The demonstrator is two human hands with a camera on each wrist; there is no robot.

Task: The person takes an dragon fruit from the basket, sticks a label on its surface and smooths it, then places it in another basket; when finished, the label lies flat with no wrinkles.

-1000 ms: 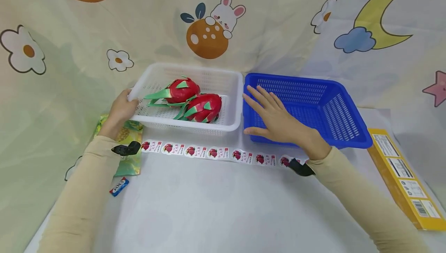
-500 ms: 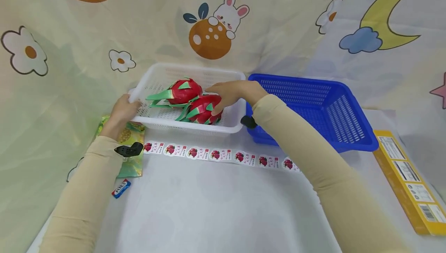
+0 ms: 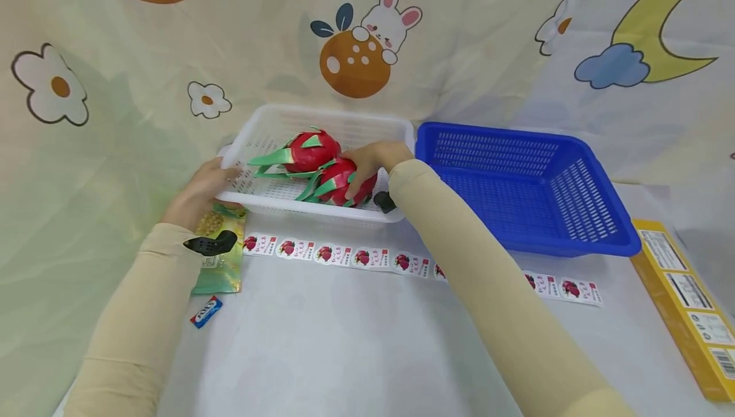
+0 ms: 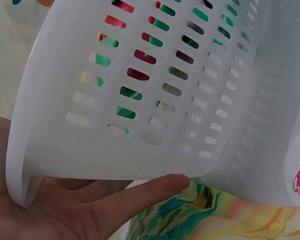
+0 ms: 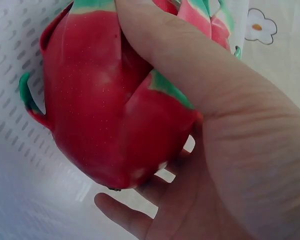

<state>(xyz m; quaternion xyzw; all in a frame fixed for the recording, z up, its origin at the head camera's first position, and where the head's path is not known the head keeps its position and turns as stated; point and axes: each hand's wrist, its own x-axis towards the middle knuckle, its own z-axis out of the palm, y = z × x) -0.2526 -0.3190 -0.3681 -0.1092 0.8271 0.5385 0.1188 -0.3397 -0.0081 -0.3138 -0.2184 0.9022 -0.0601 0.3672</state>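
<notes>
Just left of centre frame, my right hand (image 3: 372, 159) clasps the lower dragon fruit (image 3: 336, 182), best cupped by its body, while my left hand (image 3: 201, 186) steadily grips the white basket (image 3: 310, 207).

In a white rectangular plastic basket (image 3: 356, 125), left of a blue rectangular plastic basket (image 3: 494, 194): two round red dragon fruits (image 3: 312, 151).
</notes>
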